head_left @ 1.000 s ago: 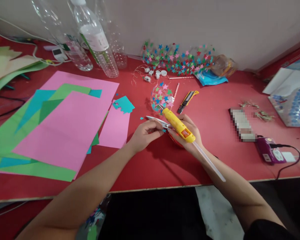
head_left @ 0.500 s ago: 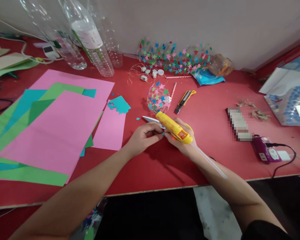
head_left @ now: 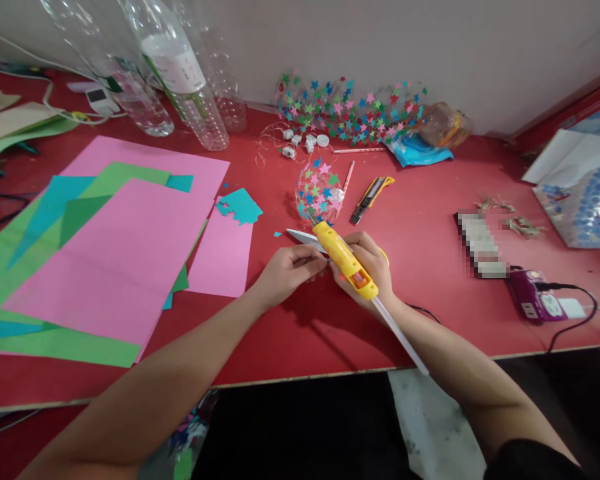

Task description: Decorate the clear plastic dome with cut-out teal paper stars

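Glue gun (head_left: pixel 343 253) gripped, turquoise paper (head_left: pixel 245 205) part-cut

Mid-frame, the right hand (head_left: pixel 367 270) holds the gun over scissors (head_left: pixel 303 237); the left hand (head_left: pixel 293 270) pinches, on what I cannot tell. Higher up, a clear dome (head_left: pixel 320 190) and clear tube (head_left: pixel 353 110) already bear stars (head_left: pixel 324 169); the paper, left of centre, remains partly uncut.

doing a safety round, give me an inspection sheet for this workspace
Surface: red tabletop, a small teal scrap near the scissors' tip
Things in use: yellow glue gun and scissors, handles mostly hidden
Clutter: coloured paper sheets at left, box cutter beyond the right hand
Hands: right holds the glue gun; left hand close by, its grip too small to tell
Cables: black cord at a purple box; second cord, partly hidden, near the right hand
Surroundings: pale wall behind, plastic bottles back left
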Demonstrator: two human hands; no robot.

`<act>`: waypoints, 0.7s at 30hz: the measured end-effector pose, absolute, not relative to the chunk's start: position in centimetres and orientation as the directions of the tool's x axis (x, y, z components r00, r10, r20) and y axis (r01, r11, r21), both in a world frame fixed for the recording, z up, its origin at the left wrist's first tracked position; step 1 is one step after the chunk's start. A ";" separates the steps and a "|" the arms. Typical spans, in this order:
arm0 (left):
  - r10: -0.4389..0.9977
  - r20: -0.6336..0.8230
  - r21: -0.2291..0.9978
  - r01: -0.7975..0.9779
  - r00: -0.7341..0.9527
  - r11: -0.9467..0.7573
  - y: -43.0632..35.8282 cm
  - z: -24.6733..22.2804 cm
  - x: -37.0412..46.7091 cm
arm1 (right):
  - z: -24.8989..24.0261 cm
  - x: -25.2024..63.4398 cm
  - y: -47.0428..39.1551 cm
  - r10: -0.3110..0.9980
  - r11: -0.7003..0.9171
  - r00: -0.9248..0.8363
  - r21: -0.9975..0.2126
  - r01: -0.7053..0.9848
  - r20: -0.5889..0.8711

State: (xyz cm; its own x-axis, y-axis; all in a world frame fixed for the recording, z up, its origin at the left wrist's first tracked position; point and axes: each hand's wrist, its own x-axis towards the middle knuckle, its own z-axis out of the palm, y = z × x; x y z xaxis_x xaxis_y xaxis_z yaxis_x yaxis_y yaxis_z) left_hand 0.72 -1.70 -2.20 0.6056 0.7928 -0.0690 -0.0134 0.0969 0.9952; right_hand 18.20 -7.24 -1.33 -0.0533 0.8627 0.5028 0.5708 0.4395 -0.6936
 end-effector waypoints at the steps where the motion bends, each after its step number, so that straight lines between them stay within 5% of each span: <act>1: 0.806 -0.058 0.996 -0.018 0.589 0.085 -1.7 -2.2 0.7 | -1.2 18.2 -7.2 0.873 0.422 -0.042 -0.707 0.567 0.486; 11: 0.802 0.026 0.998 -0.063 0.596 0.014 -1.8 -1.5 0.7 | -0.8 18.2 -6.8 0.963 0.228 0.005 -0.830 0.510 0.268; 21: 0.814 0.067 0.998 -0.028 0.576 -0.062 -1.8 -1.8 0.7 | -0.5 18.2 -6.9 0.962 0.227 0.008 -0.821 0.525 0.272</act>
